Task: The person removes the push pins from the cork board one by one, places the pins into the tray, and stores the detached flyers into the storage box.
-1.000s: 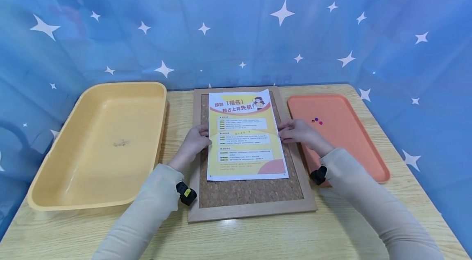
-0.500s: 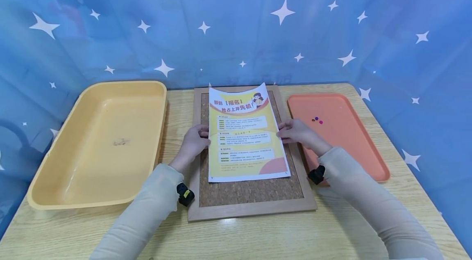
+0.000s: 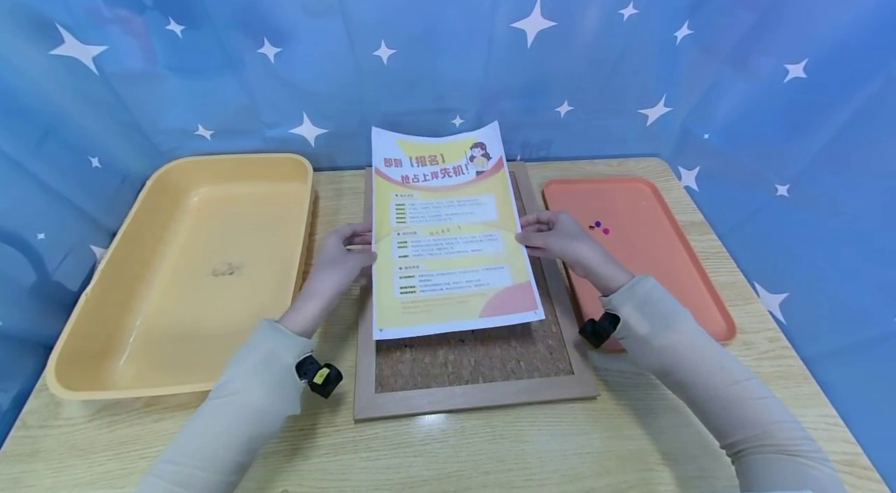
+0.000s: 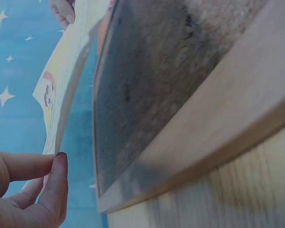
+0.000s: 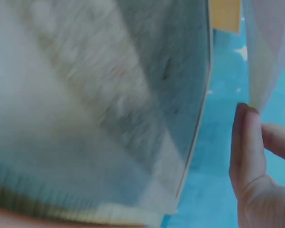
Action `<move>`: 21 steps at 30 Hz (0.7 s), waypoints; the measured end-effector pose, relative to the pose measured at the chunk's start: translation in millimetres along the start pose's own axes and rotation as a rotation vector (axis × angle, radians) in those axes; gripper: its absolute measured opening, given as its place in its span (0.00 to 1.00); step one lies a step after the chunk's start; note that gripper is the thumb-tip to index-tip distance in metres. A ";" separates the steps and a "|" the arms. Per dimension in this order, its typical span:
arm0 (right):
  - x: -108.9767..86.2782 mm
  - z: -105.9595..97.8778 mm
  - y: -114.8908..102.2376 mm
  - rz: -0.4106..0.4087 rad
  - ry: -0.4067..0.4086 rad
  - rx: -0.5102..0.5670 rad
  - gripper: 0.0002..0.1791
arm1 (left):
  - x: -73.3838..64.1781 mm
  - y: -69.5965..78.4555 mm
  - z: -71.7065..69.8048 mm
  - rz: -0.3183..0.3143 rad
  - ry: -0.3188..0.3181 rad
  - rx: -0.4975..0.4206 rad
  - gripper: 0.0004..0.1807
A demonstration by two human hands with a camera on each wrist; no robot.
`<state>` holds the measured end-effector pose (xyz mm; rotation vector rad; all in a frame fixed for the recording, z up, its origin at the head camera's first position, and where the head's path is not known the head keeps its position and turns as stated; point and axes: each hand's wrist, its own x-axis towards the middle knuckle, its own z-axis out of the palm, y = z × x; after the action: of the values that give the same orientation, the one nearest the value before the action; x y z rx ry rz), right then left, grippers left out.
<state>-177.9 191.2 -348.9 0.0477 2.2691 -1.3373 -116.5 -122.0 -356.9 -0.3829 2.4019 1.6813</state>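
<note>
A yellow and white printed poster [image 3: 448, 244] is held up above a wood-framed cork board [image 3: 476, 361]. My left hand [image 3: 336, 263] pinches its left edge between thumb and fingers; the left wrist view shows the sheet [image 4: 61, 95] side-on, gripped at its edge and apart from the cork. On the opposite edge, my right hand [image 3: 563, 244] pinches the paper at about the same height. In the right wrist view the right fingers [image 5: 249, 152] meet the poster's edge [image 5: 266, 61]. The poster hides the upper part of the board.
A deep yellow plastic tub [image 3: 175, 275] stands to the left of the board. To the right lies a shallow orange tray [image 3: 651, 267] holding several tiny dark and coloured pieces [image 3: 599, 227]. Behind the wooden table [image 3: 490, 446] hangs a blue star-patterned cloth [image 3: 448, 34].
Both hands have raised the poster off the cork board and shifted it slightly left. Its top edge now stands higher, in front of the blue cloth.
</note>
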 end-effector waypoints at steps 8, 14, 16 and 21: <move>-8.0 14.3 -18.9 -0.045 -0.066 0.222 0.24 | -17.7 4.0 -39.0 0.060 0.038 0.051 0.27; -9.8 33.5 -36.6 -0.085 -0.087 0.275 0.23 | -25.5 4.7 -67.3 0.074 0.068 0.072 0.27; -9.5 40.7 -42.2 -0.098 -0.089 0.296 0.23 | -26.8 5.6 -76.1 0.076 0.085 0.069 0.27; -7.1 59.5 -56.2 -0.114 -0.116 0.375 0.23 | -26.2 7.6 -99.7 0.075 0.122 0.104 0.26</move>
<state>-163.3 114.5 -323.5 -0.0311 1.9240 -1.7629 -94.3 -210.5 -308.4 -0.3945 2.6093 1.5977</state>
